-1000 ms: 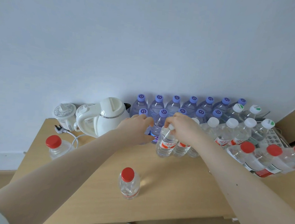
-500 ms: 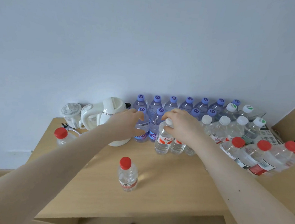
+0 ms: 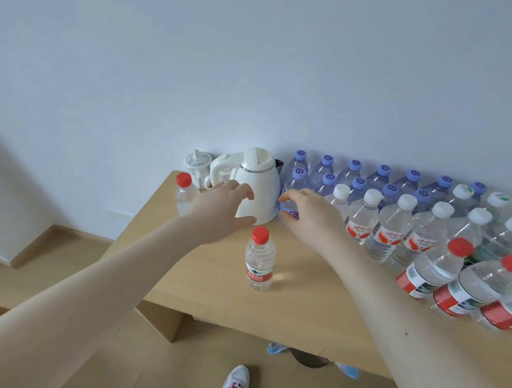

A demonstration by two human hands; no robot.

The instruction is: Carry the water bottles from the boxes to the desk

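Note:
Water bottles stand packed on the wooden desk point(image 3: 302, 295): purple-capped ones point(image 3: 354, 168) along the wall, white-capped ones point(image 3: 366, 217) in front of them, red-capped ones point(image 3: 432, 269) at the right. A single red-capped bottle point(image 3: 259, 261) stands alone between my forearms. Another red-capped bottle point(image 3: 184, 194) is at the desk's left corner. My left hand point(image 3: 220, 209) hovers with fingers spread in front of the kettle, holding nothing. My right hand point(image 3: 311, 213) has loosely curved fingers just beside the leftmost purple-capped bottle point(image 3: 291, 196), with no clear grip on it.
A white electric kettle point(image 3: 258, 188) and a small white lidded pot point(image 3: 197, 163) stand at the desk's back left. A cardboard box point(image 3: 162, 318) sits under the desk. My shoe point(image 3: 235, 385) is on the wooden floor by the desk's front edge.
My right hand has let go of the white-capped bottle and my left hand has left the purple-capped bottle. Both hands have drawn back leftward; the view has shifted left.

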